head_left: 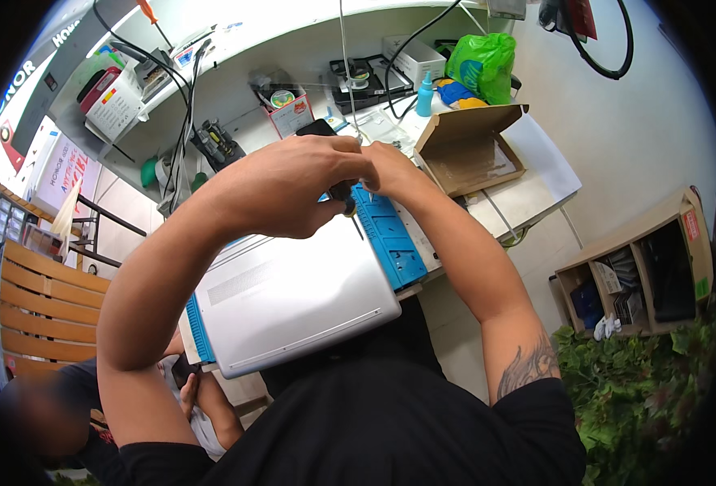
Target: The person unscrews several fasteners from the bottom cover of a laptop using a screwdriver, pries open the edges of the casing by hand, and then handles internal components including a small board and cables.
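Note:
My left hand (309,182) is curled over the upper end of a silver laptop (293,308), holding a dark tool with a yellowish tip (340,193). Just right of it, my right hand (386,170) is closed, its fingertips partly hidden behind the left; what it holds I cannot make out. The laptop lies closed on a blue silicone mat (394,247). Behind my hands lies a black phone-like object (313,128), partly covered.
An open cardboard box (471,154), blue bottle (424,99) and green bag (481,65) stand on the cluttered bench (554,174). Cables hang above. A wooden cabinet (649,283) stands right. At lower left, a seated person (54,413) holds a dark object beside a slatted chair (50,308).

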